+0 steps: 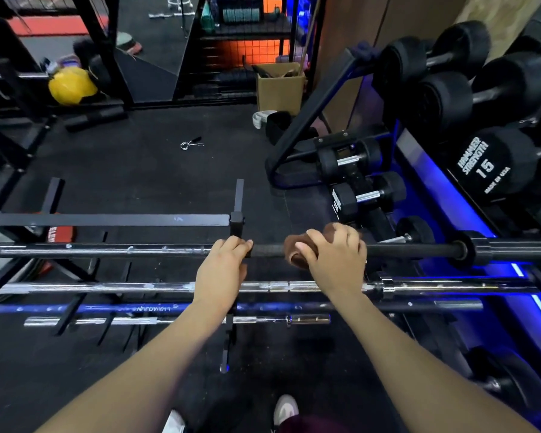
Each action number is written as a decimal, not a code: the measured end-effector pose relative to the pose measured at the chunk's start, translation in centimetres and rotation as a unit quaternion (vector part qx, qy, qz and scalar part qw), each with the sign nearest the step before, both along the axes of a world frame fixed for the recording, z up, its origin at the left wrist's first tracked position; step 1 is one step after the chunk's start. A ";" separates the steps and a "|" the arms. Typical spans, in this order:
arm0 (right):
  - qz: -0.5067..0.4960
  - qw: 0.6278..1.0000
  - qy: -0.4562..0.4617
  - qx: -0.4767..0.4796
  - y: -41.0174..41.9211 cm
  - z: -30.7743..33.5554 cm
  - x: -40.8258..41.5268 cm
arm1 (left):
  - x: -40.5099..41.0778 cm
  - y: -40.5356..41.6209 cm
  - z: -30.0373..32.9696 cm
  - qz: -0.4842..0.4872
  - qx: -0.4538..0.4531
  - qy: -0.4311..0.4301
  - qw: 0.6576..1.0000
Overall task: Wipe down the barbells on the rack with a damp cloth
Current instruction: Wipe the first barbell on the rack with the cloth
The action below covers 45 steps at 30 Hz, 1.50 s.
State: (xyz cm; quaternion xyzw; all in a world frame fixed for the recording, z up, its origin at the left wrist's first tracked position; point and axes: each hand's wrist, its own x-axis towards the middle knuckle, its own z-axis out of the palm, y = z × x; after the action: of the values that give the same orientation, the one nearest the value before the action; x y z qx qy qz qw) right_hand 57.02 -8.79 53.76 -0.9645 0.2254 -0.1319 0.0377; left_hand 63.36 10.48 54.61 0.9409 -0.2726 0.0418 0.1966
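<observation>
Curling our right-hand fingers (322, 237) round the brown cloth (297, 250), we grip it wrapped on the top barbell (403, 249), while our left hand (224, 265) holds the same bar just beside, near the rack (107, 219) upright. That bar's long axis runs left to right across us, so the next wipe likely slides sideways along it. Three more barbells (138, 288) lie nearer us, below.

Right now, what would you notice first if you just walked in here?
Two bare hands on the top barbell in the middle: the right hand wraps a brown cloth round it, the left hand grips beside it. Big black dumbbells line the blue-lit rack at right.
</observation>
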 end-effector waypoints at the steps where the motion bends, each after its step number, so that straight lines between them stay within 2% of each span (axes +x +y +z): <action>1: -0.011 1.000 -0.027 0.002 0.7 -0.1 0.0 | -0.1 0.0 -0.2 -0.003 -0.007 -0.010 1.000; 4: -0.025 0.994 -0.110 0.009 2.8 -1.1 0.1 | -0.4 0.2 -0.6 -0.005 -0.025 -0.037 0.999; 10: 0.025 0.985 -0.168 0.026 5.9 -0.4 1.2 | 0.0 0.5 -0.1 -0.005 -0.002 -0.009 1.000; 12: 0.051 0.986 -0.156 0.032 5.1 0.1 1.2 | 0.0 0.6 0.1 -0.008 0.011 0.000 1.000; 15: 0.025 0.998 -0.057 0.018 2.1 -0.1 -0.4 | -0.1 0.7 0.3 -0.016 0.026 0.014 0.999; 18: 0.001 0.995 0.030 0.091 -0.3 -0.3 -1.8 | -0.3 0.4 0.4 -0.015 0.023 0.030 0.999; 23: 0.020 0.985 -0.036 0.168 0.6 -0.1 -1.2 | -0.1 0.0 0.5 -0.018 0.014 0.029 0.999; 29: 0.041 0.982 -0.078 0.167 2.8 -0.7 -0.7 | -0.1 0.8 -0.2 -0.018 0.001 -0.022 1.000; 33: 0.109 0.977 -0.088 0.162 5.2 -0.6 0.0 | 0.1 0.8 0.2 -0.012 0.019 -0.014 1.000; 36: 0.128 0.980 -0.081 0.127 4.8 -0.7 -0.4 | 0.1 0.7 0.3 -0.012 0.030 0.013 0.999; 42: 0.148 0.989 -0.013 -0.022 3.3 -1.1 -0.5 | -0.5 0.1 -0.2 -0.014 0.005 0.010 1.000; 45: 0.138 0.988 -0.023 -0.063 3.1 -0.9 1.2 | -0.5 -0.1 -0.2 -0.010 -0.005 0.006 1.000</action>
State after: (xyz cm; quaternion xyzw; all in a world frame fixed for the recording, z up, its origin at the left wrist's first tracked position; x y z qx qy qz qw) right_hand 58.27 -5.74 52.82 -0.9836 0.0800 -0.1617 -0.0001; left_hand 62.90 10.38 54.37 0.9375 -0.2802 0.0353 0.2032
